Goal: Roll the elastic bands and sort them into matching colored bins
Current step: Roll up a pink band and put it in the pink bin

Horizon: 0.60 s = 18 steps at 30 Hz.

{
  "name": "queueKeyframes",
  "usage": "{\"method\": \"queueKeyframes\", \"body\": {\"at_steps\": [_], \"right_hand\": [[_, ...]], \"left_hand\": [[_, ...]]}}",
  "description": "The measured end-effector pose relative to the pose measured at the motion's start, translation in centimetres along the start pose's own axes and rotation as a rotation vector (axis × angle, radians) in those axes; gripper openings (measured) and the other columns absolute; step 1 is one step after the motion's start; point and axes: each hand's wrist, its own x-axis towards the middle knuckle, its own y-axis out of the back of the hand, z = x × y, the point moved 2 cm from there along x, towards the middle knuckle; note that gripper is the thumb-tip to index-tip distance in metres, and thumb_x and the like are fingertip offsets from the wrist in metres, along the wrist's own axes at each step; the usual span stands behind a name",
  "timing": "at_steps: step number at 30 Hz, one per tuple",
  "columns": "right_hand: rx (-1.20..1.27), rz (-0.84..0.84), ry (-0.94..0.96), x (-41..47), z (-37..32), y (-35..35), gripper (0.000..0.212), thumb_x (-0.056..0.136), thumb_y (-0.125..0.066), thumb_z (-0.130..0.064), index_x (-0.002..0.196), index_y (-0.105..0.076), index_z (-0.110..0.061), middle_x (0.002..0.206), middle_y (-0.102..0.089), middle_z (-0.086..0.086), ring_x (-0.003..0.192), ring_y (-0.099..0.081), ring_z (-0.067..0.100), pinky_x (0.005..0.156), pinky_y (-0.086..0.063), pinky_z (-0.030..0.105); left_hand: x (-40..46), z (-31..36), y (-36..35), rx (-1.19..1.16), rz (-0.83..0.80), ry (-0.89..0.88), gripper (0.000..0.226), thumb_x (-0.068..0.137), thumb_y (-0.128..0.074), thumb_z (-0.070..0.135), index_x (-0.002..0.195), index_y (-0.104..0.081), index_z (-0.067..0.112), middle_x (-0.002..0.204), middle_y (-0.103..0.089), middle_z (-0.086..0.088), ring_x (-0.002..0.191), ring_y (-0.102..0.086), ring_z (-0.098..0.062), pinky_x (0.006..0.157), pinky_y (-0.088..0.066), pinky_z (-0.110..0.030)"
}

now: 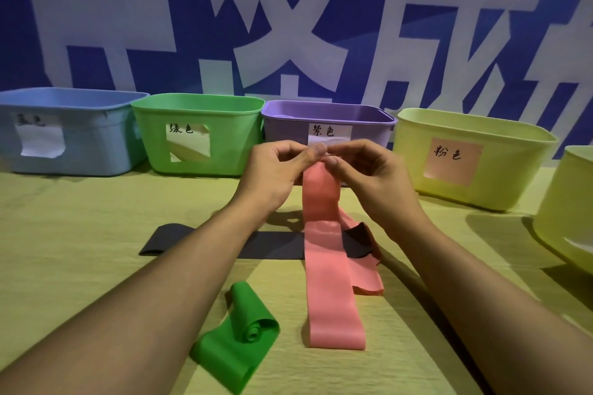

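1. I seem to be at a staged sorting station, not in a home or kitchen.
2. Behind my table hangs a blue banner (192,26) printed with huge white characters.
3. A yellow-green cloth (80,218) covers the tabletop.
4. Plastic bins (199,135) stand in a row along the back, each with a handwritten paper label (330,131).

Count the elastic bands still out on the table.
3: the pink band pinched at its top by both hands, the black band lying flat beneath it, the green band half-rolled nearest the camera. Bin contents are hidden.
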Motion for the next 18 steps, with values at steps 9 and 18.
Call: {"method": "queueKeyframes", "body": {"at_steps": [9, 18], "right_hand": [[0.047, 0.084, -0.261, -0.06, 0.47, -0.31, 0.046, 0.103, -0.048, -0.052, 0.093, -0.076, -0.017, 0.086, -0.078, 0.003, 0.086, -0.076, 0.017, 0.075, -0.063, 0.029], [0.027, 0.074, -0.236, -0.16, 0.41, -0.57, 0.04, 0.097, -0.059, -0.05, 0.096, -0.08, -0.016, 0.088, -0.078, 0.007, 0.088, -0.075, 0.027, 0.082, -0.063, 0.046]], "left_hand": [[-0.03, 0.08, -0.17, 0.034, -0.001, -0.025, 0.016, 0.088, -0.077, 0.029, 0.093, -0.078, 0.014, 0.086, -0.079, -0.001, 0.081, -0.076, -0.016, 0.073, -0.06, -0.029], [-0.25, 0.13, -0.23, -0.015, -0.023, -0.055, 0.013, 0.087, -0.079, 0.017, 0.096, -0.077, 0.008, 0.089, -0.08, -0.005, 0.086, -0.077, -0.02, 0.078, -0.062, -0.031]]}}
